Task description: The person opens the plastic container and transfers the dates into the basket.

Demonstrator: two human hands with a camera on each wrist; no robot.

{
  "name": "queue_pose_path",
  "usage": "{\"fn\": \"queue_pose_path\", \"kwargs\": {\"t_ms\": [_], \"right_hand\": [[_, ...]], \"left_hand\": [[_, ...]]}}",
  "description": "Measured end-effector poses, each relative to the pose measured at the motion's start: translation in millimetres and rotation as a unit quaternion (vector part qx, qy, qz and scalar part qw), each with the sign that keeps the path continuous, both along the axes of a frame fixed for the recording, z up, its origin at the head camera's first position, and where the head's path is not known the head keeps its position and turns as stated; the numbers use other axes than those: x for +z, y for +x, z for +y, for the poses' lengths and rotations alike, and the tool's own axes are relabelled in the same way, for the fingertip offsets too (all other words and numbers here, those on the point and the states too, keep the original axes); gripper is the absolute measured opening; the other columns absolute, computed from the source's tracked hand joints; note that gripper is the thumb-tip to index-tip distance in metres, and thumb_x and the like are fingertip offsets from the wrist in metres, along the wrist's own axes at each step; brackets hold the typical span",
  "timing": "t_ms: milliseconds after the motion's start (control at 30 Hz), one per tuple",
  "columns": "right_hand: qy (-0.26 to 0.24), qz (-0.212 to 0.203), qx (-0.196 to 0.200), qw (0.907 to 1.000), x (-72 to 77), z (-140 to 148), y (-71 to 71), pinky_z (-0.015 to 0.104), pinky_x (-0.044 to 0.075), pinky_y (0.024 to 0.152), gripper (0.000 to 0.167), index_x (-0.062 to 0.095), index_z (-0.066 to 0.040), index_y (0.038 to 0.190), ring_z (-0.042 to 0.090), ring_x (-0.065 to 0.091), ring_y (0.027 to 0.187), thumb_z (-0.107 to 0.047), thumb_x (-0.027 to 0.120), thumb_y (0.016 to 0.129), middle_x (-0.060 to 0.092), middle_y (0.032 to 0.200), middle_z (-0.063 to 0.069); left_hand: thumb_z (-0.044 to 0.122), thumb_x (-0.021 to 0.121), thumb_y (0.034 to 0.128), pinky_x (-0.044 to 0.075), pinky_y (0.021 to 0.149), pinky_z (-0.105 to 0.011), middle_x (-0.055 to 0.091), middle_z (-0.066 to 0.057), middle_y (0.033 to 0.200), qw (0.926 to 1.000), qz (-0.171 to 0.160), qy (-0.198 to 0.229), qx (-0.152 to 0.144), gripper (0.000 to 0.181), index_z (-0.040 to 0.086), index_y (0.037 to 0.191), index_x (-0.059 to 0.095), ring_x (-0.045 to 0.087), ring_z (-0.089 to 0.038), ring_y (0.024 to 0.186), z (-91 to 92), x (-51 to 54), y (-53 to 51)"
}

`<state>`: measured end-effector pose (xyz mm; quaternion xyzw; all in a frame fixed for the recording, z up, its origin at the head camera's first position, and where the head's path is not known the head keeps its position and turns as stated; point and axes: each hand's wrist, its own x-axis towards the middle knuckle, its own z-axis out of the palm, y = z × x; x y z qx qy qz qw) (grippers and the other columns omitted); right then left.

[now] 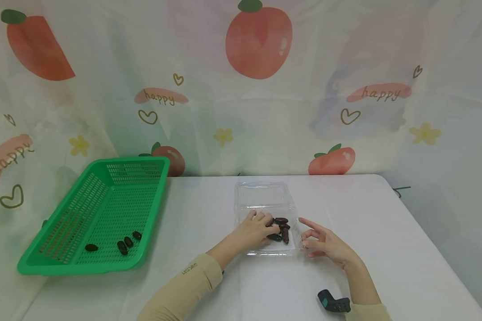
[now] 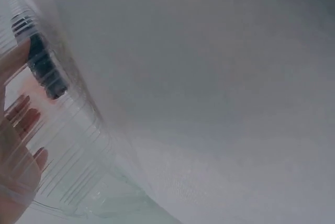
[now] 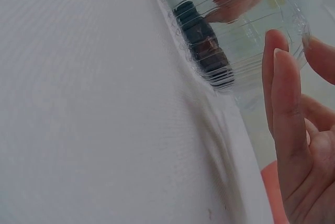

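A clear plastic clamshell box (image 1: 263, 253) stands on the table with its lid (image 1: 261, 195) folded back. Several glossy dark-brown dates (image 1: 285, 235) lie in its right half. My left hand (image 1: 254, 232) reaches into the box from the left, its fingers touching the dates. Through the ribbed wall, the left wrist view shows one extended finger (image 2: 15, 62) against a dark date (image 2: 46, 69). Beside the box's right wall is my right hand (image 1: 325, 243), index finger extended and the others slightly bent. A fingertip (image 3: 319, 51) touches the box's rim in the right wrist view.
A green plastic basket (image 1: 156, 209) stands at the left, with several dates (image 1: 122, 248) at its near end. A black angled object (image 1: 332, 302) lies by the right sleeve. Behind the white table (image 1: 201, 200) hangs a fruit-printed cloth (image 1: 261, 125).
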<state>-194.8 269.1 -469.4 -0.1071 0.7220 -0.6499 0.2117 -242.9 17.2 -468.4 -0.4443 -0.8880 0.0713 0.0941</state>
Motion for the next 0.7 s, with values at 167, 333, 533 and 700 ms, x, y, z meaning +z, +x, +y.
{"fn": "queue_pose_path", "kwargs": {"t_ms": [167,333,533,700], "right_hand": [[-0.002,-0.001,-0.001,1.0000,-0.5,0.2,-0.2,0.034,0.054,0.067,0.071,0.015,-0.002,0.144,0.011,0.060,0.076,-0.005,0.058,0.088,0.051,0.092,0.001],[-0.003,-0.002,-0.001,1.0000,-0.6,-0.1,-0.4,0.033,0.054,0.067,0.072,0.015,-0.002,0.144,0.010,0.060,0.075,-0.005,0.058,0.087,0.051,0.092,0.001],[0.005,-0.006,-0.005,1.0000,1.0,-1.0,0.1,0.033,0.054,0.067,0.072,0.015,-0.002,0.144,0.011,0.059,0.075,-0.006,0.059,0.087,0.051,0.092,0.000],[0.013,-0.007,-0.008,0.9999,2.0,-2.1,-0.2,0.032,0.054,0.067,0.071,0.015,-0.003,0.144,0.011,0.059,0.075,-0.006,0.058,0.088,0.051,0.092,0.000]], "left_hand": [[0.047,0.056,0.0856,0.032,0.097,-0.038,0.046,0.005,0.113,0.9999,-0.012,-0.007,0.009,0.033,0.034,0.117,0.055,0.044,-0.013,0.106,-0.3,-0.8,-0.3],[0.048,0.054,0.0866,0.030,0.099,-0.039,0.044,0.003,0.121,0.9987,-0.030,-0.027,0.030,0.037,0.032,0.121,0.055,0.042,-0.014,0.110,0.5,-2.9,-0.5],[0.049,0.054,0.0866,0.030,0.100,-0.039,0.043,0.003,0.124,0.9981,-0.029,-0.041,0.036,0.037,0.032,0.120,0.055,0.041,-0.015,0.112,2.4,-1.1,0.2],[0.049,0.051,0.0875,0.030,0.101,-0.040,0.044,0.003,0.123,0.9979,-0.023,-0.044,0.041,0.036,0.032,0.119,0.056,0.042,-0.015,0.112,3.5,-0.5,0.5]]}}
